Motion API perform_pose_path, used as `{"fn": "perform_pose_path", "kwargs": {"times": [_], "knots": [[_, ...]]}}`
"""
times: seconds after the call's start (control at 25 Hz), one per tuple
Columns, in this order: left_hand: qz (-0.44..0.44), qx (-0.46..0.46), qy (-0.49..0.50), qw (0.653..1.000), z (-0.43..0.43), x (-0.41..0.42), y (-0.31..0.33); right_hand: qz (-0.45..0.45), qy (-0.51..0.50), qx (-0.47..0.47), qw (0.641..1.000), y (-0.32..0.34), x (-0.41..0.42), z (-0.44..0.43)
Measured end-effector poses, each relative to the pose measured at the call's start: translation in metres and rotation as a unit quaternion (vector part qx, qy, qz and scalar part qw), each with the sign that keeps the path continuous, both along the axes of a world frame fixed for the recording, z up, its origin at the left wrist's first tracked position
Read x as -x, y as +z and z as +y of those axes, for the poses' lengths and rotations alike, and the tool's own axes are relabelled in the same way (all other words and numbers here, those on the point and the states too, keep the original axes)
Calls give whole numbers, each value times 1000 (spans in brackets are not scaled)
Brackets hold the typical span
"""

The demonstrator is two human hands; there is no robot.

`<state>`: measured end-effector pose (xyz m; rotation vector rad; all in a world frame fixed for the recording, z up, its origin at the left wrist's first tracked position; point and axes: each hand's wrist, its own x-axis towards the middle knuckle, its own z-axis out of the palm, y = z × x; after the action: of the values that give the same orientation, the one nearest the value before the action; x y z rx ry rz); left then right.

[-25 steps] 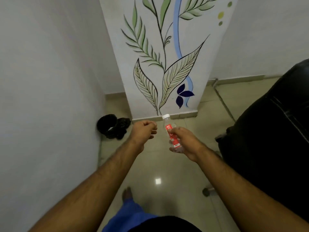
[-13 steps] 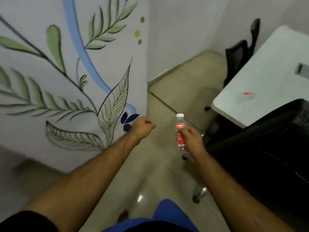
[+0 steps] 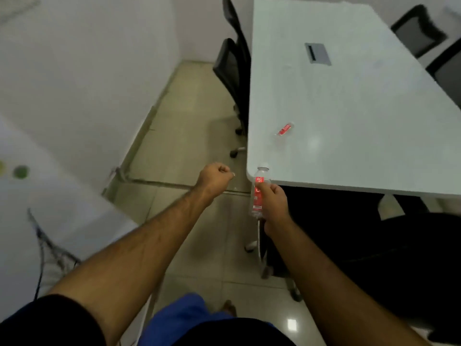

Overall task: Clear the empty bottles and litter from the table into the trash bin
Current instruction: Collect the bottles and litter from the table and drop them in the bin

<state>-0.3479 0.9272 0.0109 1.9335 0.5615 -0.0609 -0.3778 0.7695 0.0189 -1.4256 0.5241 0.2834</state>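
Fingers (image 3: 273, 189) of the right hand (image 3: 274, 203) grip a clear bottle (image 3: 258, 193) with a red label, upright, just off the counter (image 3: 349, 108) corner. Left hand (image 3: 215, 179) is clenched into a fist, holding nothing visible. View has swung from the painted wall and the bin corner back to the counter, so the person has turned away from the bin with the bottle not dropped. Second bottle (image 3: 284, 129) lies on its side on the counter near that corner, likely next pickup.
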Motion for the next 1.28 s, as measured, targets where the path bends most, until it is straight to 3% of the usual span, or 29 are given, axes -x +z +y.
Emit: {"fn": "perform_pose_path", "kwargs": {"times": [0.2, 0.36, 0.52, 0.72, 0.88, 1.0, 1.12, 1.28], "knots": [[27, -70, -151, 986, -21, -116, -10, 47, -117, -27, 992, 1, -72, -7], [20, -156, -286, 945, -58, -233, -44, 67, -220, -18, 973, -15, -149, -13], [20, -180, -310, 933, -94, -322, -67, 102, -289, 18, 952, -34, -212, -14], [126, -150, -323, 926, -118, -382, -111, 129, -347, 5, 929, -66, -241, -19], [158, 8, -366, 917, -111, -371, -114, 139, -390, -13, 910, -67, -216, 0], [186, 112, -390, 895, -88, -316, -93, 128, -426, -45, 894, -48, -175, 18], [179, 143, -434, 871, -61, -238, -73, 133, -475, -50, 868, -37, -118, 39], [183, 115, -527, 822, -37, -120, -60, 139, -511, -51, 847, -35, -11, 65]]}}
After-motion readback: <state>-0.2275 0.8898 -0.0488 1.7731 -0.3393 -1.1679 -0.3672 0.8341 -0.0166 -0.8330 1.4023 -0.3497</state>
